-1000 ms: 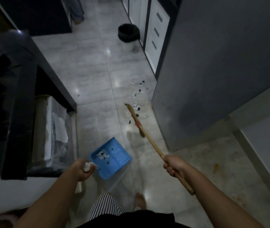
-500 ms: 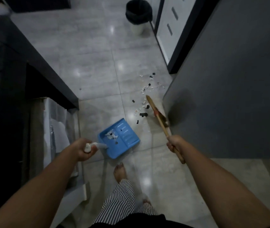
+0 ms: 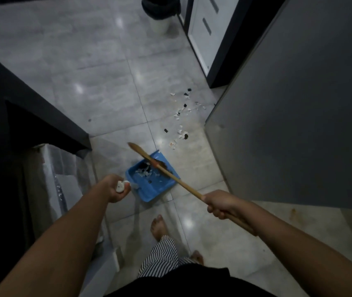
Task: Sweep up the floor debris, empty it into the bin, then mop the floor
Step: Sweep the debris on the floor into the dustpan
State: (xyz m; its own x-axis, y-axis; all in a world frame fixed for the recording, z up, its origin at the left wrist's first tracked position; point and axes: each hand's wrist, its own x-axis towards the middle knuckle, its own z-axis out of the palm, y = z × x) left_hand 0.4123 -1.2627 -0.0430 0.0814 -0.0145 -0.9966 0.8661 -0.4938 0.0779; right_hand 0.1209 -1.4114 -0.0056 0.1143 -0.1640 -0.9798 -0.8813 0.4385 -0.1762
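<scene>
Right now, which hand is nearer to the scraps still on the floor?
Right. The right hand grips the broom handle, below the scraps. The left hand holds the dustpan handle, farther off to the left.

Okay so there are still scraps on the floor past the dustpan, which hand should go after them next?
Probably the right hand. Its grip is on the broom, whose head lies over the blue dustpan, nearest the scattered debris beyond. The left hand is occupied gripping the dustpan's handle.
</scene>
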